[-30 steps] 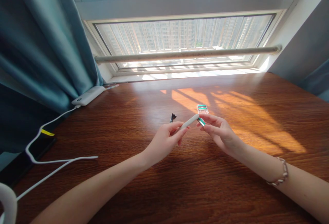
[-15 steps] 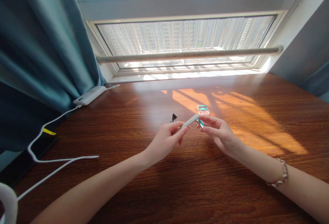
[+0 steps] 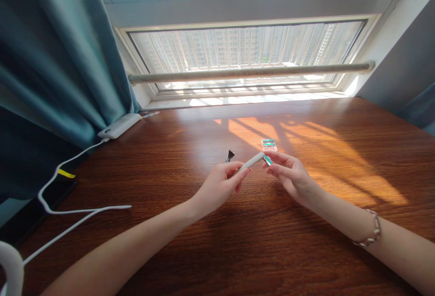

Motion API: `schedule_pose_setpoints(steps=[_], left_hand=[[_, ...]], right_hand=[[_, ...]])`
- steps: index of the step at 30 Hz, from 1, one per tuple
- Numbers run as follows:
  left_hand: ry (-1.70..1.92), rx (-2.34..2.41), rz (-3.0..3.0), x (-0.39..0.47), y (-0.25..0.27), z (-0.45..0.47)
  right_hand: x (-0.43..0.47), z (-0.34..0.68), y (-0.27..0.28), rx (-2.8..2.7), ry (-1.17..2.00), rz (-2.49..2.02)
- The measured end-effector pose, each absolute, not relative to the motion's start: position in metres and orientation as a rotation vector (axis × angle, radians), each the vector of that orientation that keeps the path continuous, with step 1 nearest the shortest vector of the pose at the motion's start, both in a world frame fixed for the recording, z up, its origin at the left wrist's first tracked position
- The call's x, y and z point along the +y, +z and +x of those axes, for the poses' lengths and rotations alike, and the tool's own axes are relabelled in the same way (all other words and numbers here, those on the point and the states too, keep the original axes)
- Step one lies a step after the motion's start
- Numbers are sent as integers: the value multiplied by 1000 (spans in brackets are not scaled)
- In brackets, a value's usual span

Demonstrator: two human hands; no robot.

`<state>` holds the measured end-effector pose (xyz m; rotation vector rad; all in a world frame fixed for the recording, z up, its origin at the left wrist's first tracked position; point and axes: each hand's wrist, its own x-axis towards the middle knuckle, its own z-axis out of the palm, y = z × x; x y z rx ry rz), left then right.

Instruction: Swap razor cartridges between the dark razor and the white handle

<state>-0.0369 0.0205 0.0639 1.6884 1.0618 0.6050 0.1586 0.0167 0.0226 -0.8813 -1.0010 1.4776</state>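
Note:
My left hand [image 3: 222, 179] is closed around a slim white razor handle [image 3: 253, 160], its far end tilted up to the right. Pinched in the fingertips of my right hand [image 3: 292, 173] is a green and silver razor blade cartridge [image 3: 268, 160]. It meets the tip of the handle, at an angle to it; whether the two are locked together I cannot tell. Just beyond my hands, a clear plastic case [image 3: 269, 144] lies on the table with green-striped cartridges in it. A small dark object [image 3: 230, 155] lies behind my left hand, partly hidden.
The brown wooden table [image 3: 190, 250] reaches the window, where a pale rail [image 3: 251, 75] runs across. On the left, a white power bank [image 3: 119, 126] with a white cable [image 3: 73, 212] sits by the blue curtain [image 3: 64, 46]. A yellow strip [image 3: 66, 174] shows on a black object nearby.
The cartridge in my right hand has shifted slightly to the right and turned a little at the handle's tip. Both hands otherwise stay almost where they were.

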Motion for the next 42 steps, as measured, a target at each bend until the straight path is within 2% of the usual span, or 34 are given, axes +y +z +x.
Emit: schedule_pose_setpoints(steps=[42], left_hand=[[624,1026,1776,16,61,-35]], right_hand=[[16,158,22,-1005,1502,-885]])
